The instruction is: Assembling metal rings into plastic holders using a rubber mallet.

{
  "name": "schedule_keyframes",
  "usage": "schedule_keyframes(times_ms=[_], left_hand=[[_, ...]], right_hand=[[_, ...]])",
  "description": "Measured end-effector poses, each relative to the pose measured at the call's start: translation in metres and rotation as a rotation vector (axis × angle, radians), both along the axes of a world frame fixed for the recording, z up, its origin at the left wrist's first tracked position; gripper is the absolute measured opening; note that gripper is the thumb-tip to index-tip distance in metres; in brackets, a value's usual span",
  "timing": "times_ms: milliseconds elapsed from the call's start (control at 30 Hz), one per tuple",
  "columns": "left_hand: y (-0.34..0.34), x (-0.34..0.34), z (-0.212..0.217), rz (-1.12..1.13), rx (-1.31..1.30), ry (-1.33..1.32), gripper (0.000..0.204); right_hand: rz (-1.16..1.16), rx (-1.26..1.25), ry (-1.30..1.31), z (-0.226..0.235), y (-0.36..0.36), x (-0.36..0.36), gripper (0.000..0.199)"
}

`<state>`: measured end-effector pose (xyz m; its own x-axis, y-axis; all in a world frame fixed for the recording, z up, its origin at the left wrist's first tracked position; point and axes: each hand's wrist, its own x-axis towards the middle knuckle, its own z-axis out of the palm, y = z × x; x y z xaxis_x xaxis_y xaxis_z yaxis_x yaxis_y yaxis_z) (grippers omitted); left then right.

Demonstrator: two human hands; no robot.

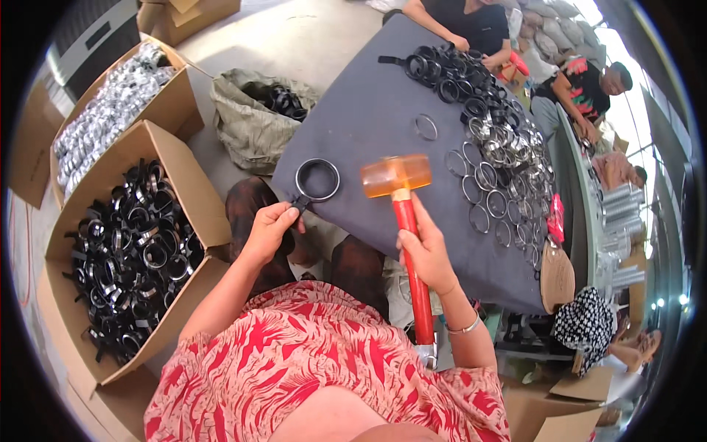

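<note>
My left hand (271, 230) pinches the short tab of a black ring with a silver metal band (296, 177). The ring lies at the near left edge of the grey-covered table (361, 110). In my right hand (428, 254) is a mallet with a translucent amber head (396, 175) and a red handle; my fingers wrap round the handle below the head. The mallet head is above the table, to the right of the ring and apart from it. One loose metal ring (426, 127) lies farther back, beside a heap of black rings (460, 77) and several bare metal rings (495, 199).
At my left stands a cardboard box (188, 173) full of black rings with metal bands. Behind it another box (180, 99) holds shiny silver pieces. A woven sack (247, 136) with black parts sits beside the table. Co-workers (464, 26) work at the far side and at the right.
</note>
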<state>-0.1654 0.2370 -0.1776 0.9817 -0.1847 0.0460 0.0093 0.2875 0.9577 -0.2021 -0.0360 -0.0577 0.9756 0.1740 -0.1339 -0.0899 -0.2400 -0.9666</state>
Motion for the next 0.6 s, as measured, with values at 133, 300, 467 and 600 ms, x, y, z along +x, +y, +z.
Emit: schedule_keyframes(times_ms=[133, 300, 467, 600], left_hand=[[0.022, 0.003, 0.022, 0.201, -0.088, -0.011, 0.021], [0.143, -0.016, 0.043, 0.806, 0.24, -0.127, 0.022], [0.299, -0.08, 0.012, 1.174, 1.299, 0.242, 0.04], [0.296, -0.076, 0.018, 1.284, 1.564, 0.177, 0.042]], right_hand=[[-0.092, 0.077, -0.231, 0.026, -0.002, 0.023, 0.063], [-0.247, 0.164, -0.271, 0.012, -0.03, 0.045, 0.056], [-0.371, 0.348, -0.246, -0.022, -0.062, 0.044, 0.047], [-0.42, 0.35, -0.31, -0.037, -0.077, 0.042, 0.044]])
